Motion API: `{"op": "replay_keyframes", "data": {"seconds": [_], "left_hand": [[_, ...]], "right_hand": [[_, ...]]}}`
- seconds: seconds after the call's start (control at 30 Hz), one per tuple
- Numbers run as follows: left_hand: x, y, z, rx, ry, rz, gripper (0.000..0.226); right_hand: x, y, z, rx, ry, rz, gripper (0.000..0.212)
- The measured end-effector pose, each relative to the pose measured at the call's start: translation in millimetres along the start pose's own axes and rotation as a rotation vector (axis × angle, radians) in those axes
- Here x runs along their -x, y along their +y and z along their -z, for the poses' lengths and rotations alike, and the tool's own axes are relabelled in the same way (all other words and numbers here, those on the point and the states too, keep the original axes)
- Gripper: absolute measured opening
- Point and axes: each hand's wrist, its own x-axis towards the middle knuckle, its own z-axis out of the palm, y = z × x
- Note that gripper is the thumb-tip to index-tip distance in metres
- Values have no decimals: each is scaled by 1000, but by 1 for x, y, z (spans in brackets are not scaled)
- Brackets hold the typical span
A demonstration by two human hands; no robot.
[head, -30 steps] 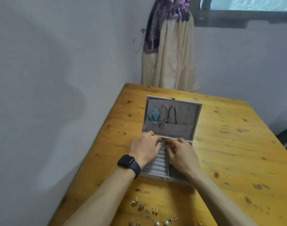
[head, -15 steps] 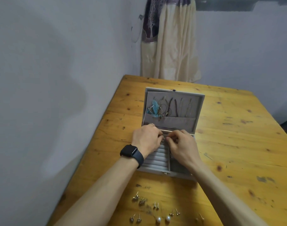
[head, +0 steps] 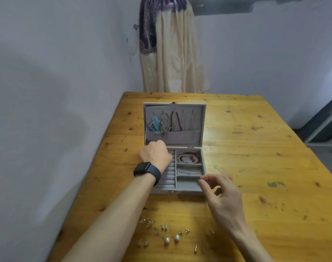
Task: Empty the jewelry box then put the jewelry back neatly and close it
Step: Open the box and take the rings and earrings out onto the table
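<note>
Betting the loose studs [head: 164, 226] are where this goes sideways. They're laid out in little pairs on the table [head: 256, 148] right by the near edge, two pearls [head: 167, 239] among them, and both forearms [head: 114, 214] pass just above. One low sweep of an arm and half of them roll off. (kay)

Yep, and the right hand [head: 221, 193] is worth a look too. It hovers at the front right corner of the box [head: 180, 191], thumb and forefinger pinched narrow. Something tiny may be in that pinch, too blurry to tell. If it's a stud, a pinch that light could drop it into the front compartment or onto the wood, and then it bounces. (mo)

What about the left hand [head: 155, 156]? Knuckles up over the far end of the ring rolls [head: 167, 178], fingers curled under and out of sight, so no telling what it has. It sits right against the upright lid [head: 182, 138], lol. A nudge there could tip the lid or snag the feather earrings [head: 155, 126] and necklaces [head: 175, 120] hanging over its pocket. (kay)

Fair. Box is open mid-table, bracelets [head: 189, 157] and a chain [head: 189, 171] in the right-hand compartments, so emptying looks far from done. Tangling those on the way out seems the other likely mess. (mo)
</note>
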Motion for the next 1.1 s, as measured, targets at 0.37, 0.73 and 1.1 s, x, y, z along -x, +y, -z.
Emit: {"op": "replay_keyframes", "data": {"seconds": [0.37,0.73,1.1], "left_hand": [[6,-5,0,359,-72,-30,19],[178,-18,19,874,-98,-276,3],[258,-29,-32,628,-264,-218,7]], "right_hand": [[33,3,35,5,1,4,12],[110,13,74,26,-115,-89,10],[151,-5,72,202,-396,92,5]]}}
